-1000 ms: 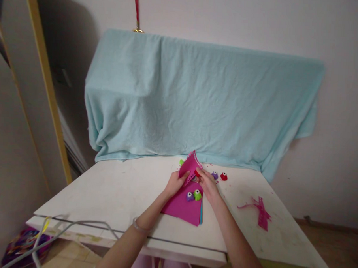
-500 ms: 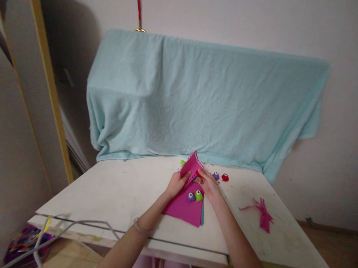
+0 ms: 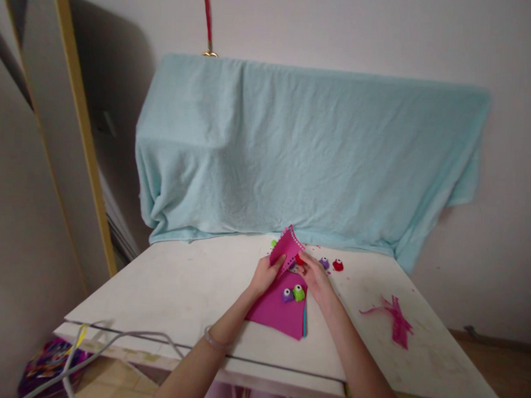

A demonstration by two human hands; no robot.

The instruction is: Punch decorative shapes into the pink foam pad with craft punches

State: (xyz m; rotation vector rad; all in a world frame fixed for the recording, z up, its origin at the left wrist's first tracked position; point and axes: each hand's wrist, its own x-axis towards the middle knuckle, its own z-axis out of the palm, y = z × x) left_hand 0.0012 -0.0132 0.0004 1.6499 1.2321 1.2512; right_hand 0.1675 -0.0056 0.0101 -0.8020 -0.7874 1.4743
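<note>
My left hand pinches a sheet of pink paper, raised and bent, with a row of small punched holes along its edges. At the sheet's right edge, my right hand is closed around a small red craft punch, partly hidden by the fingers. Under the hands lies a stack of pink paper with blue sheets showing at its right side. On the stack sit a purple punch and a green punch, side by side.
Behind the hands stand another purple punch, a red punch and a green punch, among tiny pink scraps. Shredded pink strips lie on the right of the white table. A grey cable crosses the front left edge.
The whole view has shifted slightly. The red punch shows a little more between my right fingers at the paper's edge; both hands keep their hold.
</note>
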